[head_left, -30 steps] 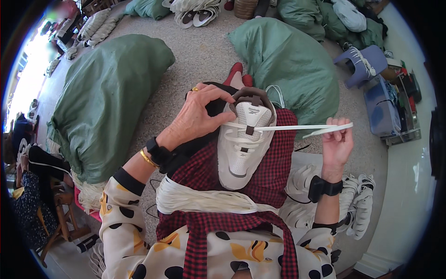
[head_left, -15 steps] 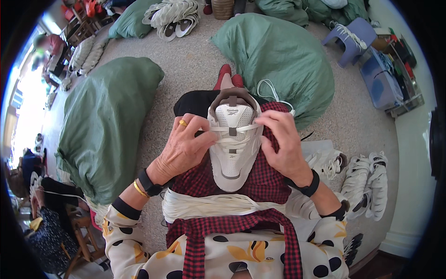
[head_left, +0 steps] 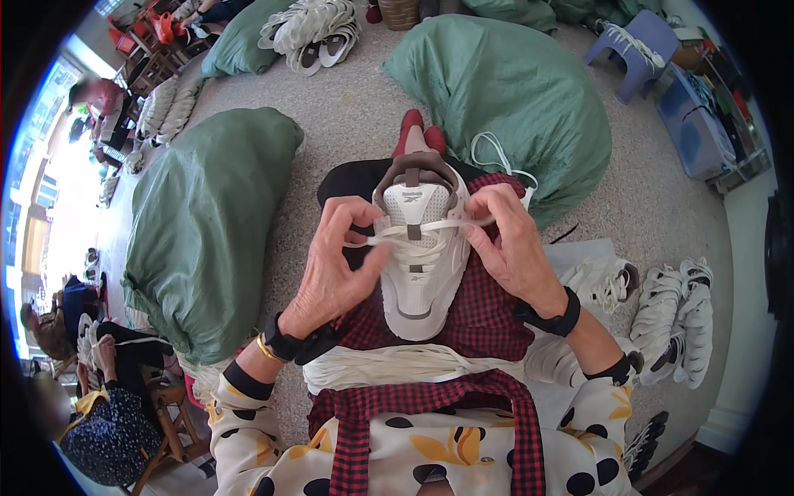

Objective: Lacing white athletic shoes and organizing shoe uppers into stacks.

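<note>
A white sneaker [head_left: 419, 299] with a brown-grey collar lies on my lap, toe toward me, on a red-and-black checked apron [head_left: 495, 318]. White shoelace [head_left: 442, 224] crosses its tongue in several rows. My left hand [head_left: 335, 260] is at the shoe's left eyelets, thumb and index finger apart; lace runs into the gap between them, and its end there is blurred. At the right eyelets, my right hand [head_left: 504, 248] pinches the lace between thumb and fingers. A bundle of white laces [head_left: 397, 369] stretches across my lap, close to my waist.
Large green sacks stand at the left [head_left: 211, 223] and ahead [head_left: 504, 99]. Laced white shoes [head_left: 657, 314] lie on the floor at right, near a blue bin [head_left: 695, 128] and a purple stool [head_left: 637, 50]. Another person [head_left: 103, 413] sits at lower left, hands on a shoe.
My left thumb and index finger have spread apart, with lace now showing between them. The right hand has closed in on the lace at the right eyelets. The whole view has shifted slightly.
</note>
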Motion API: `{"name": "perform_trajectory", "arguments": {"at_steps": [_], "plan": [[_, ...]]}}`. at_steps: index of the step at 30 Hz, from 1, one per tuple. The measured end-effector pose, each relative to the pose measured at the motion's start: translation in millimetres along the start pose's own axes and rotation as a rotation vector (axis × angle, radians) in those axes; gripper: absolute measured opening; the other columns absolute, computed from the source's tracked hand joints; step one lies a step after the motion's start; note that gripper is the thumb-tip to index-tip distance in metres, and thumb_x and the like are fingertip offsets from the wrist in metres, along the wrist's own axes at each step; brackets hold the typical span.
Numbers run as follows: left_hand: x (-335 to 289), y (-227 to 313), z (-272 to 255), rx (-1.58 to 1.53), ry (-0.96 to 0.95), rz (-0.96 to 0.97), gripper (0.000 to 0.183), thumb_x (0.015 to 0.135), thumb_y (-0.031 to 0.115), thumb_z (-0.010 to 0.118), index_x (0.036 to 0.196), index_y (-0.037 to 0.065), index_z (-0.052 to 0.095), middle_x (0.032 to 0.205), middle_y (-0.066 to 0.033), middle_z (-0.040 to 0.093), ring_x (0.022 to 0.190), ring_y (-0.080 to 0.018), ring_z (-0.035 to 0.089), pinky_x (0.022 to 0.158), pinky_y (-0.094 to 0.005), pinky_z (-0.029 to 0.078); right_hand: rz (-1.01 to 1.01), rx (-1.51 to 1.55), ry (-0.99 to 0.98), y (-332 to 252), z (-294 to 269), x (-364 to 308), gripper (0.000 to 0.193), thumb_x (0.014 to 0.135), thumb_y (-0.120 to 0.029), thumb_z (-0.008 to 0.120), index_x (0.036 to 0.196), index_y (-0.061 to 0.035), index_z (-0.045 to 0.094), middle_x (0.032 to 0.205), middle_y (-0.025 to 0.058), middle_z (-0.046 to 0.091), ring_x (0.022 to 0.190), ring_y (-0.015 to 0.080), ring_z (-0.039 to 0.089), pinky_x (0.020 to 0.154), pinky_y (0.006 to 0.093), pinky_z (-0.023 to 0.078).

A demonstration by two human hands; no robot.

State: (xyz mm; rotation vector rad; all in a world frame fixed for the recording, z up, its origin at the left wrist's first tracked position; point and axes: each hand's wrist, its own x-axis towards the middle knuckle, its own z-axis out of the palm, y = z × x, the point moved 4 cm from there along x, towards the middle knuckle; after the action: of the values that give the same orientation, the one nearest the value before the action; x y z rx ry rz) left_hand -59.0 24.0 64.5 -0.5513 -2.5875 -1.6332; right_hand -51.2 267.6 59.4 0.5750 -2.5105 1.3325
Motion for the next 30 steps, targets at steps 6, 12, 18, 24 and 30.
{"name": "perform_trajectory", "arguments": {"at_steps": [6, 12, 18, 24, 30], "plan": [[1, 9, 17, 0.245, 0.014, 0.117, 0.071, 0.062, 0.018, 0.091, 0.122, 0.008, 0.054, 0.124, -0.0155, 0.045, 0.114, -0.0345, 0.051, 0.095, -0.0438, 0.045, 0.19, 0.161, -0.105, 18, 5, -5, 0.043, 0.099, -0.024, 0.064, 0.065, 0.0005, 0.053, 0.053, 0.0024, 0.042, 0.05, 0.0133, 0.037, 0.049, 0.032, 0.031], [1, 9, 18, 0.314, 0.029, 0.128, 0.073, 0.06, 0.018, 0.09, 0.123, 0.009, 0.053, 0.123, -0.0139, 0.044, 0.113, -0.0349, 0.05, 0.096, -0.0451, 0.044, 0.082, 0.21, 0.227, 15, -52, 7, 0.045, 0.102, -0.028, 0.06, 0.067, -0.0006, 0.051, 0.059, -0.0056, 0.044, 0.055, 0.0037, 0.034, 0.05, 0.0264, 0.025], [-1, 7, 19, 0.28, -0.001, 0.132, 0.071, 0.064, 0.018, 0.09, 0.123, 0.008, 0.054, 0.125, -0.0149, 0.044, 0.116, -0.0346, 0.05, 0.097, -0.0429, 0.045, 0.262, 0.282, 0.112, 45, -45, -3, 0.031, 0.104, -0.029, 0.055, 0.092, -0.0017, 0.061, 0.077, -0.0016, 0.057, 0.065, 0.0046, 0.047, 0.053, 0.022, 0.034], [-1, 5, 3, 0.203, -0.035, 0.147, 0.053, 0.074, 0.016, 0.085, 0.118, 0.005, 0.057, 0.114, -0.0132, 0.051, 0.102, -0.0272, 0.058, 0.08, -0.0358, 0.051, -0.112, -0.005, 0.068, -15, -21, 11, 0.024, 0.091, -0.002, 0.052, 0.113, -0.0002, 0.062, 0.108, 0.0126, 0.063, 0.093, 0.0224, 0.063, 0.079, 0.0318, 0.05], [12, -8, -5, 0.191, -0.036, 0.153, 0.029, 0.084, 0.015, 0.077, 0.1, 0.002, 0.057, 0.073, -0.006, 0.056, 0.066, -0.0179, 0.057, 0.061, -0.0315, 0.049, -0.367, -0.237, -0.12, -39, 7, 18, 0.029, 0.071, 0.008, 0.067, 0.096, -0.0059, 0.066, 0.117, 0.0088, 0.058, 0.108, 0.0302, 0.053, 0.085, 0.0368, 0.048]]}}
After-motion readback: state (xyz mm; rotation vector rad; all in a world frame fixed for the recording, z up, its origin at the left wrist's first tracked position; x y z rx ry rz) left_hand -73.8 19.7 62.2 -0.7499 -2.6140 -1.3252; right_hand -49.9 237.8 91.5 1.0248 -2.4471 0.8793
